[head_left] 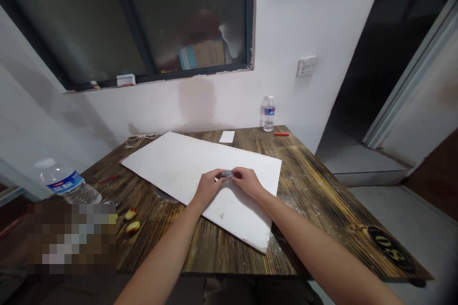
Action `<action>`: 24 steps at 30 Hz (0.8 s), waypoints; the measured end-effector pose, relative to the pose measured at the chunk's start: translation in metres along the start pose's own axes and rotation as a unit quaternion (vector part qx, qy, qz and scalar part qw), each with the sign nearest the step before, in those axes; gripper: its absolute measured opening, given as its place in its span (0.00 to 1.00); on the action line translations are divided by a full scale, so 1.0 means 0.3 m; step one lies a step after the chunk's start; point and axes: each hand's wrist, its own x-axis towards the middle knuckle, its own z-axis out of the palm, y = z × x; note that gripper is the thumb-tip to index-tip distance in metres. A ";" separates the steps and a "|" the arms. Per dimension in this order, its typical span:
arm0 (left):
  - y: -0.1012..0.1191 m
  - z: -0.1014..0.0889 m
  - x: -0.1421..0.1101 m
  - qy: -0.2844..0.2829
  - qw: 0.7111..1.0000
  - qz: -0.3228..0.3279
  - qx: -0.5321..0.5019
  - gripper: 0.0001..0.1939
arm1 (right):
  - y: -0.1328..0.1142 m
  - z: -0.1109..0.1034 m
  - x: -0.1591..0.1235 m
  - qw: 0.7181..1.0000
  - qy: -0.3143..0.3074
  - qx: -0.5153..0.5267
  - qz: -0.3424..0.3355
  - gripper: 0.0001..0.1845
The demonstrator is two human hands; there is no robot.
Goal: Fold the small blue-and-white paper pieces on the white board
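Over a large white board [171, 157], my left hand [210, 185] and my right hand [246, 180] meet from either side at a small grey lump [227, 173]. Both hands have their fingers pinched on it; its exact kind is too small to make out. The board lies at a slant on the dark wooden table [307, 228]. A small dark mark [221, 216] shows on the board below my hands.
Two yellow-red fruits [132, 228] and a large water bottle [69, 183] are at the left. Farther back are a coiled white cable [140, 139], a white card [227, 137], a small water bottle [269, 115] and a red stick [282, 134].
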 end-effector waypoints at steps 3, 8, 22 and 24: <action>-0.004 0.001 -0.001 -0.021 0.999 0.006 0.045 0.12 | -0.004 -0.010 -0.002 0.997 0.004 -0.081 -0.017 0.10; -0.014 0.006 0.002 -0.046 0.996 0.015 0.070 0.12 | -0.013 -0.015 -0.005 0.990 -0.015 -0.135 -0.026 0.09; -0.027 0.016 0.003 -0.035 0.997 0.019 0.071 0.17 | -0.005 -0.009 -0.005 0.995 -0.008 -0.096 -0.041 0.13; -0.030 0.017 0.003 -0.034 0.996 0.017 0.074 0.17 | 0.001 -0.006 -0.004 0.994 -0.006 -0.101 -0.040 0.13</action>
